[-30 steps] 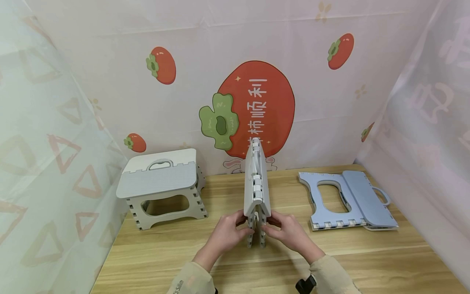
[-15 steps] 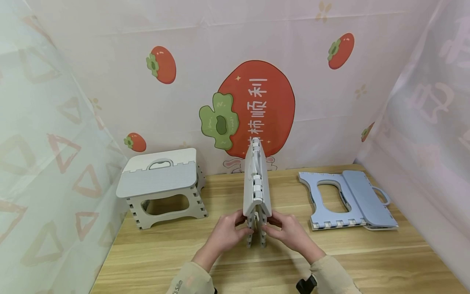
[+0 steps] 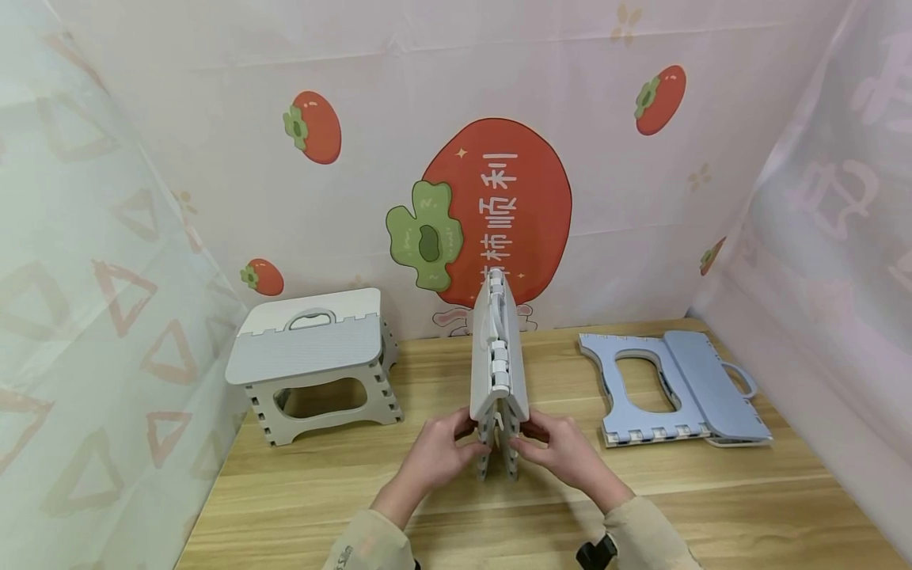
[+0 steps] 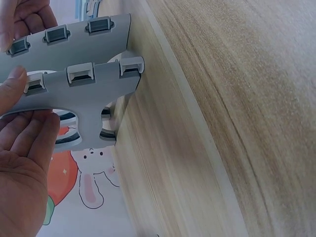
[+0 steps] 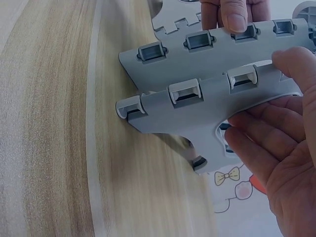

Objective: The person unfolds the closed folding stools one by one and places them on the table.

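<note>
A grey-white folding stool (image 3: 499, 348) stands upright on its legs in the middle of the table, nearly folded, its top peaked along the hinge. My left hand (image 3: 443, 450) grips the left leg panel (image 4: 91, 98), thumb on the near hinged edge and fingers behind the panel. On the other side my right hand (image 3: 561, 453) holds the right leg panel (image 5: 212, 106) the same way, thumb on its edge and fingers at the cut-out. A narrow gap runs between the two panels. In each wrist view, the opposite hand's fingers show across the gap.
An unfolded grey and white stool (image 3: 306, 356) stands on the table at the back left. A blue folded stool (image 3: 673, 388) lies flat at the right, its handle pointing right. Behind the wooden table (image 3: 342, 507) hangs a printed cloth (image 3: 606, 198).
The two leg panels have spread very slightly apart at the near end, and the two top halves with them. Both hands keep their grip; the other stools have not moved.
</note>
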A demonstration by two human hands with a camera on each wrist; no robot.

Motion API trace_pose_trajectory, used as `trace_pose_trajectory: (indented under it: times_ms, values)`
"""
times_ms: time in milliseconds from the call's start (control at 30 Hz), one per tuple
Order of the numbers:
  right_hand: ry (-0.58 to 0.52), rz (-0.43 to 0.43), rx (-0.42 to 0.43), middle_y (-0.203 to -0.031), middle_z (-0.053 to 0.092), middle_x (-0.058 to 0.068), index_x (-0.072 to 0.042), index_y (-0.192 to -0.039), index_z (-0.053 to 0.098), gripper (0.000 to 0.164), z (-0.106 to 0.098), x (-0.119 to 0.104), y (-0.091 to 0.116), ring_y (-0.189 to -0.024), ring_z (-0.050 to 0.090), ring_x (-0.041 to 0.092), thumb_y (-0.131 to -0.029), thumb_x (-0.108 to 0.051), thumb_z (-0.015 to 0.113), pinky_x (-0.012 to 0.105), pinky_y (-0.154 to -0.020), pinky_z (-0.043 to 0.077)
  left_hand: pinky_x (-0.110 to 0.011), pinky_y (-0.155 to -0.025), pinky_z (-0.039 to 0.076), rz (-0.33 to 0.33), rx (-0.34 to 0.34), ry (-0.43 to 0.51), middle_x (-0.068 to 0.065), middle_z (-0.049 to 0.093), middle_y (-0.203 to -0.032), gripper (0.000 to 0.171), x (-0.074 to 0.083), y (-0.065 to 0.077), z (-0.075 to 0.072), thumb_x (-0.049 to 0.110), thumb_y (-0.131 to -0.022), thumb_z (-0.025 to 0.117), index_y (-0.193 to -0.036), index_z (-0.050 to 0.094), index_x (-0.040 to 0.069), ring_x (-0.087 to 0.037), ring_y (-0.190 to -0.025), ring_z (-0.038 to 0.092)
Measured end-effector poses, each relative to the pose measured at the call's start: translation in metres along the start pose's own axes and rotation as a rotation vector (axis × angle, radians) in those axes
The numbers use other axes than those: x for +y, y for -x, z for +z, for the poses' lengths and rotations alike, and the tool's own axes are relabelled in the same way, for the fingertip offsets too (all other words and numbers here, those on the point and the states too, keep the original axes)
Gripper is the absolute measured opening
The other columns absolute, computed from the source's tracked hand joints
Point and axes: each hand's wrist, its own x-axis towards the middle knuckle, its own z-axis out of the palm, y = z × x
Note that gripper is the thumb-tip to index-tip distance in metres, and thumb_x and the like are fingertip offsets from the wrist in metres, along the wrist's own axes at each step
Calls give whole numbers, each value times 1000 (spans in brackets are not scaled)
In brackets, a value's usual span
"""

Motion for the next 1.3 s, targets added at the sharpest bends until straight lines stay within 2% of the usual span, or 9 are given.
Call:
trace_pose_trajectory:
  times_ms: [233, 500, 1033, 1300]
  values:
    - [1, -16, 4, -119, 73, 21, 1, -130, 65, 39, 0, 1, 0, -108, 71, 38, -98, -21, 72, 39, -92, 59, -40, -97, 57, 4, 3, 9, -13, 72, -123, 52, -1, 0, 0, 15, -87, 82, -135, 63, 6, -29, -114, 70]
    - [17, -4, 1, -120, 72, 22, 1, -133, 63, 43, -2, 2, 2, -108, 72, 37, -98, -24, 71, 39, -91, 60, -41, -96, 58, 44, 10, 16, -14, 72, -124, 52, -4, 0, 0, 14, -87, 82, -134, 64, 5, -29, -112, 71]
    - [17, 25, -1, -124, 71, 19, -1, -135, 63, 45, -3, 2, 2, -110, 72, 33, -98, -27, 71, 39, -92, 59, -40, -97, 57, 6, 3, 11, -12, 72, -124, 53, -3, 3, -3, 16, -87, 81, -137, 63, 7, -29, -114, 70]
    - [22, 27, 4, -123, 72, 17, -1, -134, 64, 45, -4, 2, 2, -110, 72, 31, -98, -27, 72, 37, -92, 60, -39, -96, 58, 17, 14, 8, -13, 73, -122, 52, -3, 4, -4, 15, -87, 82, -135, 64, 6, -30, -113, 71]
